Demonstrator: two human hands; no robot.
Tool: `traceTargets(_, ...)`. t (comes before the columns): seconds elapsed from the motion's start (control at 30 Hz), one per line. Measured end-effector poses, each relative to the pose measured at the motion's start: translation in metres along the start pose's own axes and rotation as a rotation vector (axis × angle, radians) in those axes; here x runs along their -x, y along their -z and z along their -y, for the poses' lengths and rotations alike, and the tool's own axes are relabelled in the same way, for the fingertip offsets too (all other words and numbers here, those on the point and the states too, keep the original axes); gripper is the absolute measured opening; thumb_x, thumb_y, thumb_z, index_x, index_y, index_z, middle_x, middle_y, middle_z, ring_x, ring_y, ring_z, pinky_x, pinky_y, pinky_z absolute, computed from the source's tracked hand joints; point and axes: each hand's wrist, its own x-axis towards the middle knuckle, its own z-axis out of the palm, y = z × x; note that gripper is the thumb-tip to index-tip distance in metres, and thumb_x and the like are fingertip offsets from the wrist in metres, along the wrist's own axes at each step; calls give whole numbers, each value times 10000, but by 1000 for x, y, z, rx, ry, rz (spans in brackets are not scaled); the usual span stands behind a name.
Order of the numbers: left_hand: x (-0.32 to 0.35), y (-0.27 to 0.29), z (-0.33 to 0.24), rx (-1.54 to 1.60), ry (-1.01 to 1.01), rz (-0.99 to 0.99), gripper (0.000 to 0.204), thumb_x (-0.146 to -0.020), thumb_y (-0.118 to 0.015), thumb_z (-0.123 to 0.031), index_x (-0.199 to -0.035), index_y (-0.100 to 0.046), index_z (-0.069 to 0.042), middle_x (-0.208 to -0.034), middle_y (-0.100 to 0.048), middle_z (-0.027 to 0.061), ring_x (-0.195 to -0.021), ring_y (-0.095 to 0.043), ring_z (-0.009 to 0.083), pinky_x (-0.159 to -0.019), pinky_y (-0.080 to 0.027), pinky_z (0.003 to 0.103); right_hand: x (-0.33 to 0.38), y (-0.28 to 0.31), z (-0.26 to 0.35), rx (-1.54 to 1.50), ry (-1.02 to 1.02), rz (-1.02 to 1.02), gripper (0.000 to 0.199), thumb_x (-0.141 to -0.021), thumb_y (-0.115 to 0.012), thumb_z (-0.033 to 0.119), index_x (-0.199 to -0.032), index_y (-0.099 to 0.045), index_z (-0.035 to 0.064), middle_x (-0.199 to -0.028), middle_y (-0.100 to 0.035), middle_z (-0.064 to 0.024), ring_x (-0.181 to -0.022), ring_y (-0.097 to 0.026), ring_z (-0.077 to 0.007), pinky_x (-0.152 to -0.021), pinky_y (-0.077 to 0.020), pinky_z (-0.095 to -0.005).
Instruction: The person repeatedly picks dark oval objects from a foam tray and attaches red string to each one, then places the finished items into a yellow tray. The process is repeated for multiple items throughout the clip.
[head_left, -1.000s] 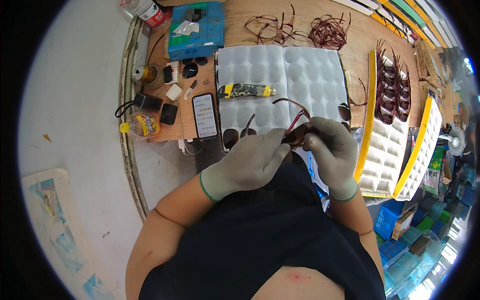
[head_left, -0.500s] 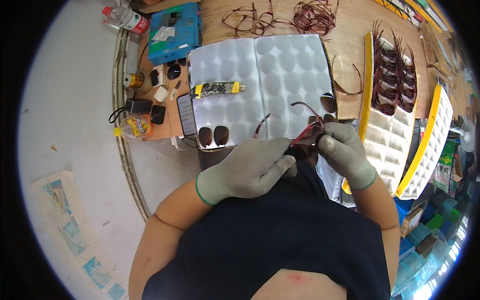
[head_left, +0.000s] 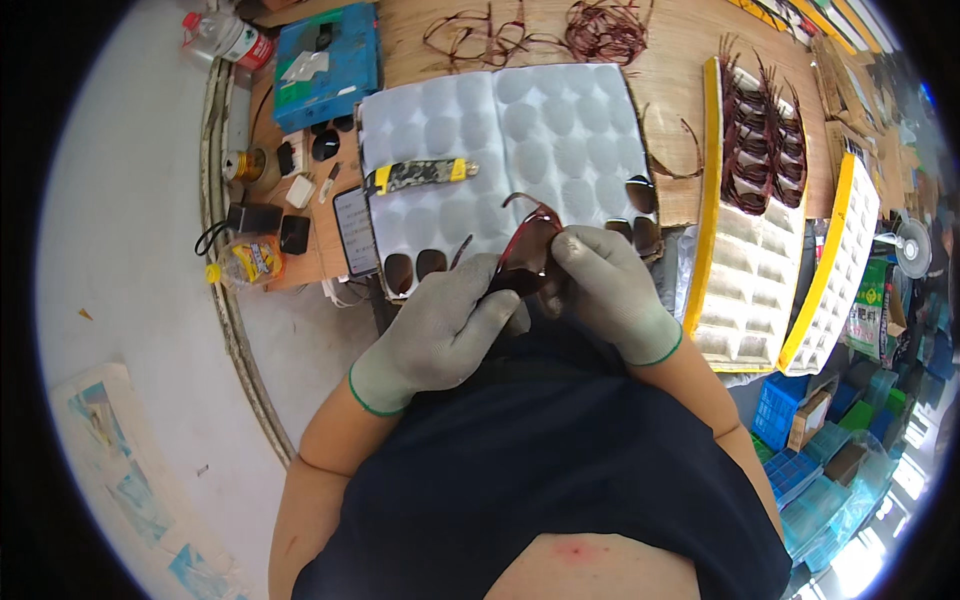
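Observation:
Both hands wear thin grey gloves with green cuffs. Between them is a pair of dark red sunglasses (head_left: 527,250), held over the near edge of a white lens tray (head_left: 480,215). My left hand (head_left: 440,325) is closed around one side, its thumb near the lower lens. My right hand (head_left: 610,290) pinches the other side, thumb on the lens's edge; its lower fingers are partly hidden. One temple points up and away, and another tip shows above my left hand. Loose brown lenses (head_left: 398,272) lie at the tray's near left corner, and several more (head_left: 646,235) at its right edge.
A yellow tool with a camouflage pattern (head_left: 420,176) lies on the lens tray. Left stand a blue case (head_left: 350,65), a phone (head_left: 353,232) and bottles (head_left: 250,262). Tangled red frames (head_left: 606,32) lie behind. Right, a yellow-edged compartment tray (head_left: 745,290) holds rows of frames (head_left: 765,150).
Both hands and the sunglasses have moved left in the picture, and the right hand is nearer the left. The front has turned so a lens shows more. The whole view has shifted slightly too.

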Motion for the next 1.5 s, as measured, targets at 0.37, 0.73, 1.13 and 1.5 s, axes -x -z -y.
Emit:
traceTargets(0.37, 33, 36, 11, 56, 128, 88, 248, -1016, -582, -81, -1216, -627, 57, -780, -715, 128, -706, -708, 216, -684, -539, 335, 25, -45, -13, 501, 116, -104, 314, -1057, -616, 259, -990, -701, -36, -856, -713, -51, -741, -630, -119, -690, -503, -291)
traceTargets(0.73, 35, 16, 5, -196, -287, 78, 449, -922, -699, -80, -1274, -522, 138, -789, -674, 205, -588, -686, 374, -556, -541, 436, 50, -59, -20, 470, 163, -165, 377, -984, -725, 344, -1026, -705, -30, -798, -702, -32, -709, -616, -90, -659, -507, -275)
traceTargets(1.13, -54, -39, -24, -537, -307, 430, 349, -881, -727, -140, -1189, -647, 3, -646, -627, 119, -519, -638, 338, -504, -493, 431, 69, 44, 6, 738, 582, -282, 621, -760, -942, 265, -1202, -592, 4, -1277, -612, -169, -1287, -556, -302, -1101, -445, -441)
traceTargets(1.5, -195, -152, 84, -879, 38, -199, 465, -899, -767, -401, -1150, -691, -17, -1170, -678, 208, -1097, -657, 397, -962, -539, 470, 138, 144, 55, 941, 406, -239, 307, -892, -769, 107, -1112, -650, -72, -1021, -703, -258, -884, -701, -431, -802, -569, -433)
